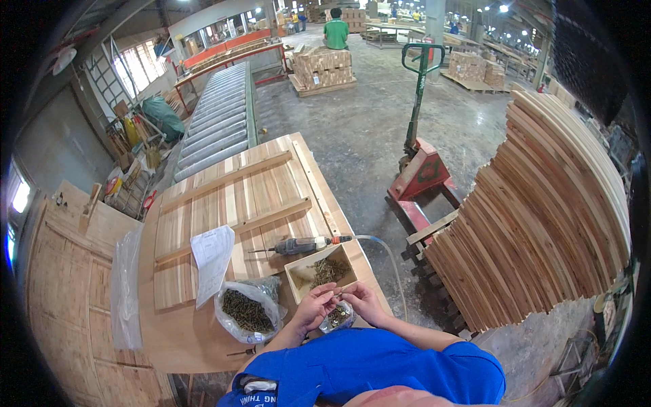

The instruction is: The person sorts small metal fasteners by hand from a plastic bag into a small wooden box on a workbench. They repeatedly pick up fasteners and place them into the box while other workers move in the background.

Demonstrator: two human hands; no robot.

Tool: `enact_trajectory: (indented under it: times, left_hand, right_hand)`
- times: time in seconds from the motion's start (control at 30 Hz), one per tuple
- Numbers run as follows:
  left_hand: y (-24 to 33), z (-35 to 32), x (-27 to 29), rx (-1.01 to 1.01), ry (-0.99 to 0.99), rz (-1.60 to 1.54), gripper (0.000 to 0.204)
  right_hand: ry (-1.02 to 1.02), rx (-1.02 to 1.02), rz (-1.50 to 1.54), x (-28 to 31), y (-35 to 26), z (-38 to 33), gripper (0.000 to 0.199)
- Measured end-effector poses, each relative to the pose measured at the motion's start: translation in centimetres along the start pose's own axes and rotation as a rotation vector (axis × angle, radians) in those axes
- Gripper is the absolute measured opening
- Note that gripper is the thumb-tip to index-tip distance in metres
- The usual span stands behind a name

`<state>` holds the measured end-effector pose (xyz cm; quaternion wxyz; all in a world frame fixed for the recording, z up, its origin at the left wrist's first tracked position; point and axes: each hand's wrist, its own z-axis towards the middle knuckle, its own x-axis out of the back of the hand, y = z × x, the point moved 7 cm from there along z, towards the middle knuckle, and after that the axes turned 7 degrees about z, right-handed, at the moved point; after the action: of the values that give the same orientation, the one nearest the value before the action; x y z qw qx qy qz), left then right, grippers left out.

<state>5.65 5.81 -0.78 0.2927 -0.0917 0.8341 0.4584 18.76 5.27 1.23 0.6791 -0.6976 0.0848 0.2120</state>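
My left hand (314, 306) and my right hand (364, 303) meet over the near edge of a wooden box (299, 283). The fingertips of both are pinched together around something too small to make out. Inside the box lies a heap of screws (330, 270). Just below my hands sits a small clear bag of shiny metal pieces (337, 316), partly hidden by them. To the left stands an open plastic bag (277, 311) full of brownish screws (245, 312). Beyond the box, a power screwdriver (302, 245) with a long bit lies on its side, joined to a hose (393, 261).
A slatted wooden panel (203, 210) with battens and a paper sheet (212, 258) covers the table. A screwdriver bit (241, 352) lies near its front edge. Stacked wooden panels (536, 224) and a red pallet jack (424, 173) stand right. A roller conveyor (220, 108) runs ahead.
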Motion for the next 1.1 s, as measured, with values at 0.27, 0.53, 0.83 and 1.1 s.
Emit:
enact_trajectory:
  times: [0.27,0.53,0.83,1.1]
  left_hand:
    - [-0.2,0.1,1.3,-0.077,0.08,0.182,0.017]
    - [1.4,-0.7,0.4,-0.274,0.203,0.562,0.017]
    - [5.0,-2.6,-2.5,-0.474,0.255,1.161,0.018]
    - [4.7,-1.8,-2.8,-0.491,0.169,1.322,0.033]
  right_hand:
    - [-0.027,-0.075,0.098,-0.6,-0.5,-0.1,0.008]
    - [0.058,-0.26,0.202,0.0,1.4,-0.3,0.01]
    - [0.0,-0.36,0.266,-0.3,2.7,-0.6,0.012]
    - [-0.035,-0.368,0.186,-0.5,2.9,-0.3,0.02]
